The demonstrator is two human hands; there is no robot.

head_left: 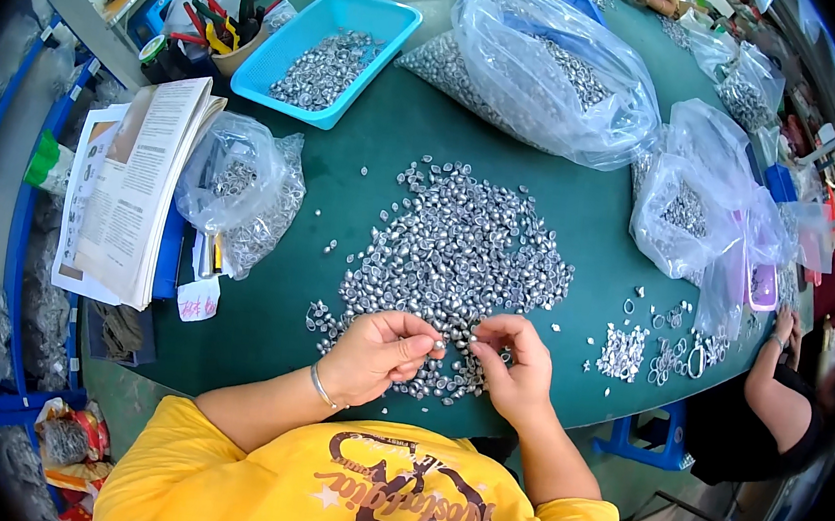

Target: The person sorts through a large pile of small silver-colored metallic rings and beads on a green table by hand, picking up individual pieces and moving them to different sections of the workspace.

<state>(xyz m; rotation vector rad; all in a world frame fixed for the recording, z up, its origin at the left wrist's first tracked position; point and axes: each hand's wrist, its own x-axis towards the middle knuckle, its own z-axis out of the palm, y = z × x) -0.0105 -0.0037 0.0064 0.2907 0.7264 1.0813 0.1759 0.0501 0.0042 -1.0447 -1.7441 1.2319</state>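
- Left hand [375,355] sits curled at the near edge of the heap, fingers drawn in close, thumb and forefinger pinching one small silver piece [439,344] at the tips.
- Right hand [518,363] faces it just beside, fingers also narrowed to a pinch; something tiny sits at its tips, though I can't tell whether it grips a piece or only touches one.
- The two sets of fingertips are nearly meeting, right over the near fringe of the pile of silver pieces [458,254] spread across the green surface [369,135].
- My read: this is fine fingertip work, piece by piece. To do it well, keep both wrists low and rested on the surface, hold each piece at the very tips so it stays visible, and draw from the near fringe rather than digging into the heap, so pieces don't roll off the edge.
- A thin bracelet [320,388] rides the left wrist; best kept off the loose pieces.
- Out to the right, a smaller cluster of silver bits and rings [650,351] lies apart from the main pile.
- Another person's arm [774,370] works at the far right edge.
- Left of the pile, a clear bag of parts [243,194] lies beside a stack of booklets [132,193].
- Further back, a blue basket [327,56] holds more silver pieces, with a big clear bag [546,72] beside it, also full.
- More tied bags [695,202] crowd the right side.
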